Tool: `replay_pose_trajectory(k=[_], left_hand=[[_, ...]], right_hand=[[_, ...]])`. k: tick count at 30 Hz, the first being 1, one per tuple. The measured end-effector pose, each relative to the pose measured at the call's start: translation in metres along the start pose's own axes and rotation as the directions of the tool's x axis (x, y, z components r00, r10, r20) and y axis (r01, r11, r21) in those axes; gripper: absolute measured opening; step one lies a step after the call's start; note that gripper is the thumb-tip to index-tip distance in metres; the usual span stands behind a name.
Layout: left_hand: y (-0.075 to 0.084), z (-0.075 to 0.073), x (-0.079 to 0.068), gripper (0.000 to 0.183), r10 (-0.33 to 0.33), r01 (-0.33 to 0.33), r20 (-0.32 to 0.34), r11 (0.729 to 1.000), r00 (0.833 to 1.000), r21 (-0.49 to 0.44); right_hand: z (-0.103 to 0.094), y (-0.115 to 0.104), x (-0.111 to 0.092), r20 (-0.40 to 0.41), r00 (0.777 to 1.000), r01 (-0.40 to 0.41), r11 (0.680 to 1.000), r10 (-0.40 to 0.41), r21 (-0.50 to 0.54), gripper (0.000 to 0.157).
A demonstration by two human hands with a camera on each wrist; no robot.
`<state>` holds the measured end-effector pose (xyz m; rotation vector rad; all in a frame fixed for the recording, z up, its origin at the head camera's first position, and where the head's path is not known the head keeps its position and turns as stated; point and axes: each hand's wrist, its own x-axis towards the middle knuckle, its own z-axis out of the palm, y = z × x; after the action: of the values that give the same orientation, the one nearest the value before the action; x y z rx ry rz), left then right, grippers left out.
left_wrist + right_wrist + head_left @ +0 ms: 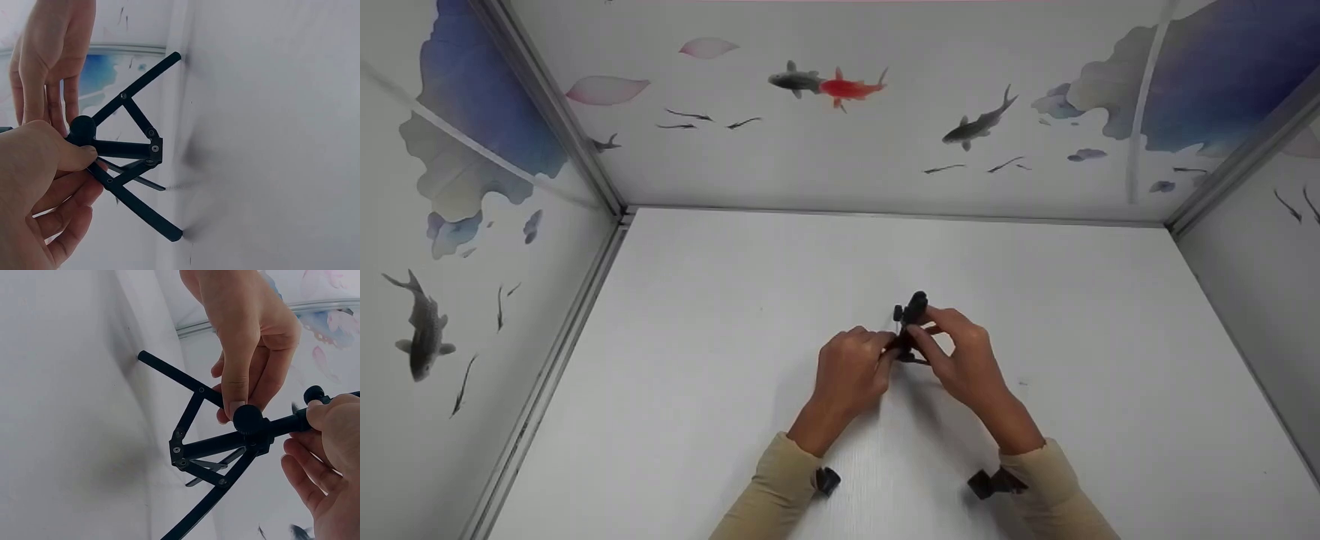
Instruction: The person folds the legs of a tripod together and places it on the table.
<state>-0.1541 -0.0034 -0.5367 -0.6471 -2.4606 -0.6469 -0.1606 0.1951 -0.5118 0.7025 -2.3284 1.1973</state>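
Both hands hold a small black tripod point(916, 304) above the white table, its legs spread toward the tabletop. My left hand point(851, 369) grips it low, around the collar. In the left wrist view the left thumb point(79, 156) lies just below a round knob point(83, 129). My right hand point(966, 366) pinches the tripod higher up. In the right wrist view its fingers point(312, 461) are round the center column point(287, 424), beside a smaller knob point(314, 394). Hinged braces join the legs point(147, 216) to the column's lower end.
The white tabletop point(697, 360) spreads beneath the hands. White panels with painted fish and petals stand at the back point(885, 150), left point(495, 300) and right point(1260, 262). Black wrist cameras point(826, 481) sit by both tan sleeves point(776, 480).
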Motion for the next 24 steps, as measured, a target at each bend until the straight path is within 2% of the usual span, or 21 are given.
replay_pose_trajectory(k=[12,24], left_hand=[[0.0015,-0.0012,0.0001,0.013,-0.005,0.005,0.002,1.000,1.000,-0.001],[0.0006,0.0001,-0.0009,0.012,0.014,-0.014,-0.062,1.000,0.998,0.011]], right_hand=[[0.0003,0.0003,-0.0008,-0.002,1.000,0.003,1.000,-0.003,-0.001,0.030],[0.0002,-0.0011,-0.0001,-0.011,1.000,0.017,1.000,-0.017,-0.005,0.027]])
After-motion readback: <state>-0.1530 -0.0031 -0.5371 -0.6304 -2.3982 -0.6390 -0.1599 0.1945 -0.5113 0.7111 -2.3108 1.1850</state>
